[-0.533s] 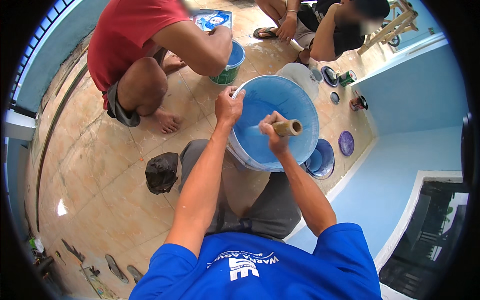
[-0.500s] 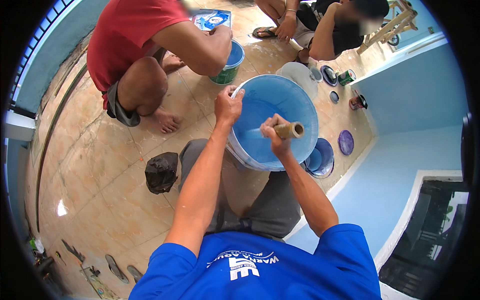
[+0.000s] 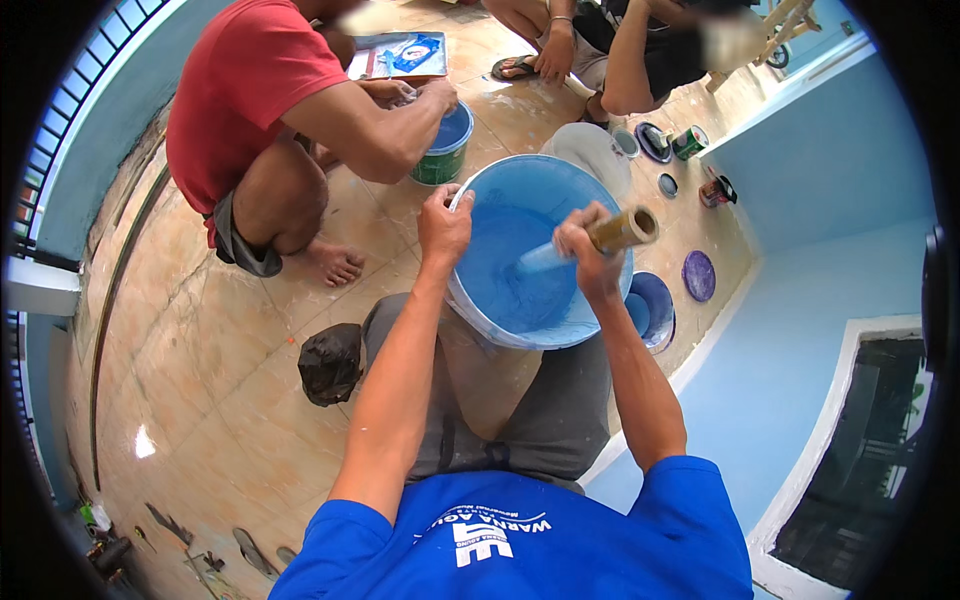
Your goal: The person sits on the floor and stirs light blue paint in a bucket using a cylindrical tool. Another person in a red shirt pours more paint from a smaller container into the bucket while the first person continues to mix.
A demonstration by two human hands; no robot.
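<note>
A large white bucket [image 3: 478, 318] filled with light blue paint stands on the tiled floor between my knees. My left hand [image 3: 443, 225] grips its near left rim. My right hand [image 3: 588, 252] is closed around a wooden stick [image 3: 620, 230], whose lower end, coated in blue, dips into the paint. My forearms reach in from the bottom edge, below blue shirt sleeves.
A person in a red shirt [image 3: 250, 95] squats at the left with a hand on a small green pail [image 3: 442, 152] of blue paint. Another person [image 3: 620, 50] sits at the back. Round lids [image 3: 698, 275], small cans [image 3: 690, 142], a white bucket [image 3: 590, 150] and a black bag [image 3: 330, 362] lie around.
My right hand has shifted the stick a little within the paint. My left hand stays on the rim.
</note>
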